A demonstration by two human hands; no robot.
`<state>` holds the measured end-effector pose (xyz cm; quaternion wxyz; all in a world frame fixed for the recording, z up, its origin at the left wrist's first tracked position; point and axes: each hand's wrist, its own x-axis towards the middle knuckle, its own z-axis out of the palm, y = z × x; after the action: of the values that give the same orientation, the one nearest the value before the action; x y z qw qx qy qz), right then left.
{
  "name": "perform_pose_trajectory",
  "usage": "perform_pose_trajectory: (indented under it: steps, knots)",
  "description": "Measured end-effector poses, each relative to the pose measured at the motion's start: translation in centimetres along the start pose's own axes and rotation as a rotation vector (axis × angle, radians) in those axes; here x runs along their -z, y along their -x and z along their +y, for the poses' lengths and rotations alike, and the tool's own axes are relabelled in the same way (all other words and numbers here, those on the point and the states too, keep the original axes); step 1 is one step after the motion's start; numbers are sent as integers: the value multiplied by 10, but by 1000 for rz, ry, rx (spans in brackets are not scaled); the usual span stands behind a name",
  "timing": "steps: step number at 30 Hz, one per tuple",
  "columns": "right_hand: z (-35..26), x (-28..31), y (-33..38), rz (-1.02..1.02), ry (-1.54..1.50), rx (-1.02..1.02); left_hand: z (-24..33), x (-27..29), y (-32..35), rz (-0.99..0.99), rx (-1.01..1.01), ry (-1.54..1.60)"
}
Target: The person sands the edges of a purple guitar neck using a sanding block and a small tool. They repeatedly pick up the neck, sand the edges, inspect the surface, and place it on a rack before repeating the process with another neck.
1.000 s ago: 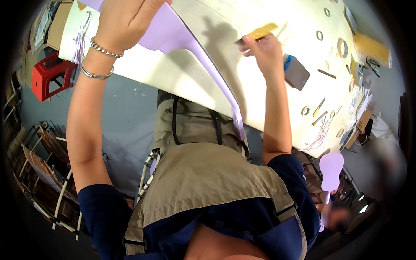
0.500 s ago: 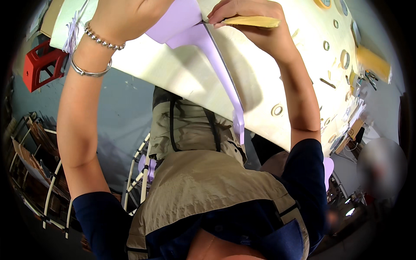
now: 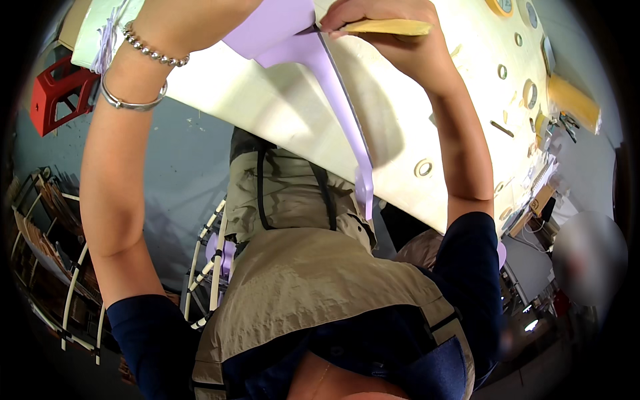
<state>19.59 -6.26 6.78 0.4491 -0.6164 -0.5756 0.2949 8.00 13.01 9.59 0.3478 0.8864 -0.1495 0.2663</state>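
Observation:
A lilac guitar [image 3: 337, 87] is held over the table, its long neck pointing back toward me and the headstock reaching past the table edge. A dark strip runs along one side of the neck. My left hand [image 3: 200, 20] is at the body's left side at the top of the picture; its fingers are cut off or hidden. Between the closed fingers of my right hand [image 3: 393, 33] is a slim tool with a flat yellow handle [image 3: 387, 27]. Its dark, thin tip meets the guitar where neck and body join. The exact kind of tool is unclear.
The pale table [image 3: 400, 193] carries several tape rolls [image 3: 424, 168] and a small dark stick [image 3: 502, 129] on the right. A red stool [image 3: 60, 97] stands at the left on the grey floor. Racks [image 3: 73, 267] stand lower left. A blurred round shape [image 3: 587, 260] appears right.
The view has shifted slightly. My left arm sits a little further left and higher in the picture. My right hand stays at the joint with the tool, with hardly any movement.

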Motion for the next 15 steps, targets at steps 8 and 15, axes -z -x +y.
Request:
perform_pose_trajectory:
  steps: [8, 15]
  knots:
    - [2, -7, 22, 12, 55, 112, -16, -6, 9, 14, -8, 38]
    - [-1, -13, 17, 35, 55, 206, -18, -1, 15, -5, 53, 88]
